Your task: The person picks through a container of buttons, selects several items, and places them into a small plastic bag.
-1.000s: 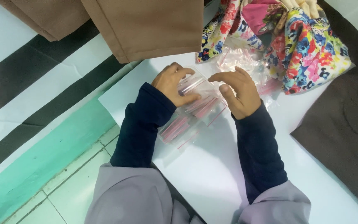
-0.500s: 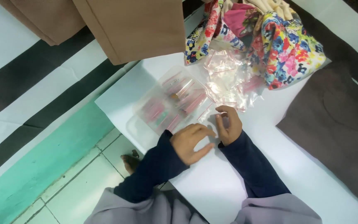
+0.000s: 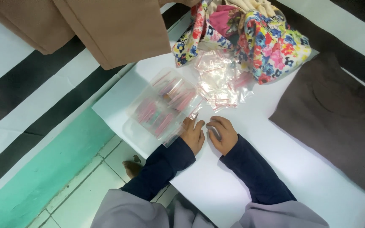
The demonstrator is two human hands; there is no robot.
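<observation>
A clear plastic bag (image 3: 162,107) holding several pink sticks lies on a white sheet (image 3: 216,185). My left hand (image 3: 193,136) rests flat on the sheet at the bag's near right corner, fingers apart and fingertips touching its edge. Just to the right, my right hand (image 3: 222,135) sits knuckles up with its fingers curled under. Whether it holds anything small is hidden. A heap of small empty clear zip bags (image 3: 219,80) lies beyond both hands.
A flowery cloth bundle (image 3: 271,42) sits at the back. Tan fabric (image 3: 115,29) hangs over the top left, and a dark brown cloth (image 3: 339,118) lies on the right. Black-and-white striped mat, a green strip and white floor tiles (image 3: 85,185) are on the left.
Both hands let go of the bag of pink sticks and drew back toward me. They now rest on the white sheet, and the bag lies flat to the left.
</observation>
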